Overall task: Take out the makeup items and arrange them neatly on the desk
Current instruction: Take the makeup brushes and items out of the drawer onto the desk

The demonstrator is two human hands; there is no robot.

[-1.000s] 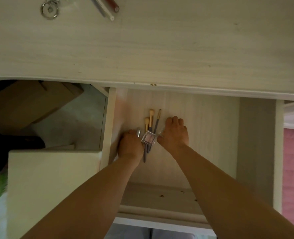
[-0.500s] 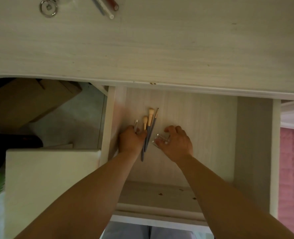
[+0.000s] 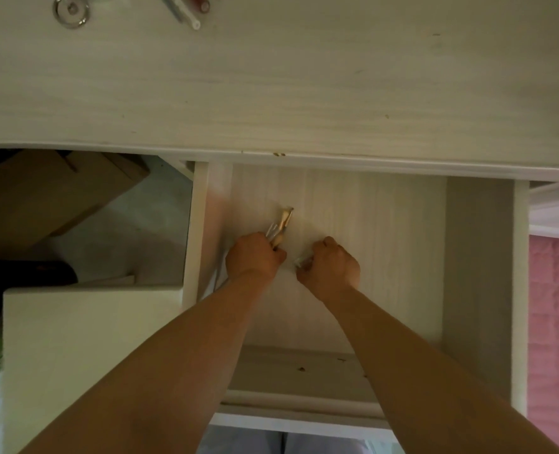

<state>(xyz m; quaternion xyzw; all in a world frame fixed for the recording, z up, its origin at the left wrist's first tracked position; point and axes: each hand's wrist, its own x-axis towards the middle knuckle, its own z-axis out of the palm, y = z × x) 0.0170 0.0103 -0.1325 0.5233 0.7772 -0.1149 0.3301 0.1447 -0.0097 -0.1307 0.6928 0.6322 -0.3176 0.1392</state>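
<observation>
A pale worktop (image 3: 304, 93) fills the upper frame; mid-frame, in the open drawer (image 3: 386, 244), your left hand (image 3: 253, 257) grips the brushes (image 3: 283, 222), your right hand (image 3: 332, 267) a clear case (image 3: 301, 263), gathered for lifting out.

Single head view, looking steeply down, close over open drawer (image 3: 370, 224)

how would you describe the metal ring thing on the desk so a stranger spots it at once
Start at the pale wooden desk top above the open drawer and go to its far left corner. The round silver ring lies there, left of the thin sticks; it alone is circular.
</observation>
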